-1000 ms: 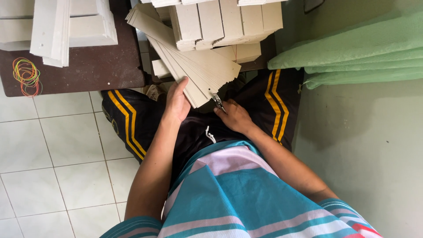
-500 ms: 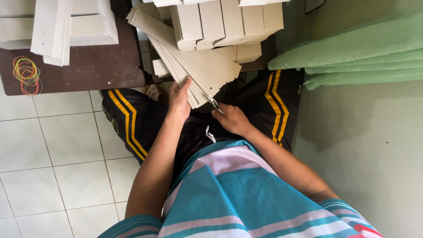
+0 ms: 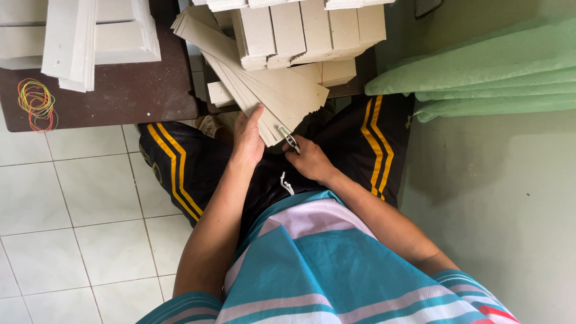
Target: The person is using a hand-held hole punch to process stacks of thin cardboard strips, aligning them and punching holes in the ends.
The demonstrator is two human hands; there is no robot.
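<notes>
A fanned bundle of long grey cardboard strips [image 3: 264, 84] slants from the upper left down toward my lap. My left hand [image 3: 248, 137] grips the near end of that bundle from the left side. My right hand [image 3: 307, 159] is closed around a small metal tool [image 3: 289, 139], which looks like scissors or a clip, with its tip at the lower edge of the strips. Both hands hover over my black shorts with yellow stripes [image 3: 180, 174].
A stack of short grey cardboard blocks [image 3: 306, 30] sits above the strips. A dark brown low table [image 3: 120, 96] at the left carries white strip stacks [image 3: 78, 36] and coloured rubber bands [image 3: 36, 103]. Green folded sheets [image 3: 480, 78] lie at the right. White floor tiles [image 3: 72, 222] spread at the left.
The strip bundle and both hands have shifted slightly; the metal tool in my right hand sits a little higher against the strips' edge.
</notes>
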